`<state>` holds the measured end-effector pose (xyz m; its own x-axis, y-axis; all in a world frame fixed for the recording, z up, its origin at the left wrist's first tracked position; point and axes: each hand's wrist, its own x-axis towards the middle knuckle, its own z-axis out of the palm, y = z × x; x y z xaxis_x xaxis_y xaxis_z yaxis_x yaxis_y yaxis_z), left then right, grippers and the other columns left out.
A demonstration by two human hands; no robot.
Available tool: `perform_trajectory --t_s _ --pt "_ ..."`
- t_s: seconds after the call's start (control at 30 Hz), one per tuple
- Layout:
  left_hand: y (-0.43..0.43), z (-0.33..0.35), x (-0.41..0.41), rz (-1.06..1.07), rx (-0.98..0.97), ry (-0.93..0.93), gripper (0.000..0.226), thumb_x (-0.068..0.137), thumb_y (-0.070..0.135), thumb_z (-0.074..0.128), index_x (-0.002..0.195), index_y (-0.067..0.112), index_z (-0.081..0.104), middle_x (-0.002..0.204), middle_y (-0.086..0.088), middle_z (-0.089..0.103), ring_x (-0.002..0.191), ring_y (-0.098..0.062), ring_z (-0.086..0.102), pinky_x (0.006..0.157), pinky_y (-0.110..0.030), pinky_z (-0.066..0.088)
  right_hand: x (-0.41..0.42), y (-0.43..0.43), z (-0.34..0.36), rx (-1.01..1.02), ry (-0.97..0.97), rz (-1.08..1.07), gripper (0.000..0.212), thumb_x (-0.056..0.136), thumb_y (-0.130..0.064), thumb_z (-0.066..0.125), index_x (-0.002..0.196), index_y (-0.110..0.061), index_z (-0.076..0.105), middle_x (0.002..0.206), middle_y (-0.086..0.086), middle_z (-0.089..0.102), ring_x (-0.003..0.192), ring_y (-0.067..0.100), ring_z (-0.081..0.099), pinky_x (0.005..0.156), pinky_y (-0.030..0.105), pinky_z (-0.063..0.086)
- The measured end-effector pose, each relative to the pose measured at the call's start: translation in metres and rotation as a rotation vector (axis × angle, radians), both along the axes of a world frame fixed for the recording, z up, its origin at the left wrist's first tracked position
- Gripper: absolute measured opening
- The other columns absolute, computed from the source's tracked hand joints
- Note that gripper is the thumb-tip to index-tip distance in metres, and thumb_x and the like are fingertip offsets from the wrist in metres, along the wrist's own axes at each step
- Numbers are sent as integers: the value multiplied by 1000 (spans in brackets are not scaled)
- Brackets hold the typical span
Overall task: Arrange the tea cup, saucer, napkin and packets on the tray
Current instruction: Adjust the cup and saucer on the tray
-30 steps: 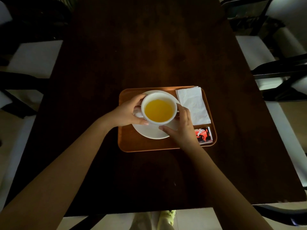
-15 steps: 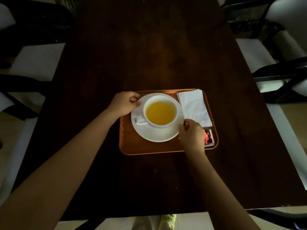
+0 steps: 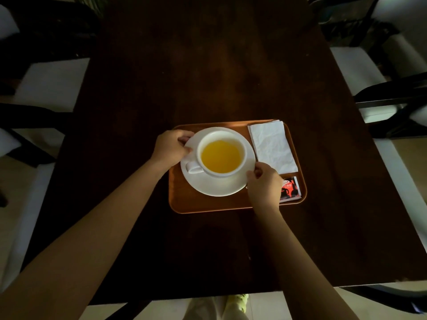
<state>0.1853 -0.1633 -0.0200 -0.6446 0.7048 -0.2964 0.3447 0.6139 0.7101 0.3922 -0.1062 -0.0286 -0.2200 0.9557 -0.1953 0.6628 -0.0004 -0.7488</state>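
Note:
A white tea cup full of yellow tea stands on a white saucer, its handle pointing toward me and left. The saucer rests on an orange tray. My left hand grips the saucer's left rim. At the right rim, my right hand pinches the saucer's edge. A white napkin lies flat in the tray's far right corner. Red and black packets sit in the near right corner, partly hidden by my right hand.
The tray lies on a dark wooden table. Dark chairs with white cushions stand on the left and on the right. The table's near edge is just below my forearms.
Both hands left the cup, which now rests on the saucer, and went to the saucer's rims. The saucer has shifted slightly farther back on the tray.

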Motion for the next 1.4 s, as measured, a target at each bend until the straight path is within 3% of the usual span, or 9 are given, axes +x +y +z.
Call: perform_trajectory --t_s 0.3,0.47,0.6,0.67,0.83,0.97,1.03,1.17,1.4 --pt "-8 -1 0 4 -15 51 46 77 1 67 121 15 63 115 -7 68 104 -20 63 89 -34 51 -2 -4 0 -4 -14 33 18 87 -6 54 101 -4 64 94 13 68 85 24 62 74 32 53" --pt "-6 6 -1 -78 -69 157 41 79 10 67 120 14 63 114 -6 69 95 -14 63 82 -25 47 3 -1 8 -1 -50 95 19 90 -10 50 101 -2 63 93 17 70 81 27 66 74 37 57" --pt "6 32 -6 -70 -62 332 35 87 12 59 122 12 62 119 -9 67 108 -22 63 92 -31 47 22 20 19 252 -180 73 25 89 -18 54 109 -8 64 105 12 71 92 26 67 75 30 52" --pt "22 52 -6 -69 -2 350 33 88 13 58 121 12 63 117 -9 68 108 -21 63 89 -26 44 33 40 19 372 -250 168 27 88 -20 57 113 -11 63 112 10 68 105 27 59 82 35 51" --pt "90 87 34 -290 21 309 32 89 16 57 119 11 65 124 -9 66 116 -21 60 95 -28 44 46 66 1 303 -460 467 39 88 -27 57 126 -23 53 133 5 51 121 28 40 100 43 37" --pt "132 73 72 -468 -222 269 22 88 8 55 105 8 69 123 -13 65 114 -26 60 98 -33 48 49 64 -5 305 -400 459 39 86 -26 60 125 -24 54 130 6 49 117 26 42 99 40 39" --pt "139 58 85 -509 -292 273 26 89 3 51 110 1 66 121 -15 65 111 -28 61 98 -38 50 50 60 -5 313 -387 454 39 86 -25 61 125 -23 54 129 7 49 117 26 43 98 39 39" --pt "143 36 103 -522 -332 335 34 92 2 46 123 3 59 125 -15 62 113 -30 60 98 -40 50 53 57 -5 290 -376 472 40 89 -26 56 128 -23 50 131 6 46 119 24 41 101 38 38" --pt "143 27 115 -495 -371 412 35 94 1 45 126 3 56 126 -16 61 112 -30 61 96 -37 52 65 67 -2 329 -236 431 34 91 -11 50 124 -15 56 127 12 54 116 28 46 97 40 41"
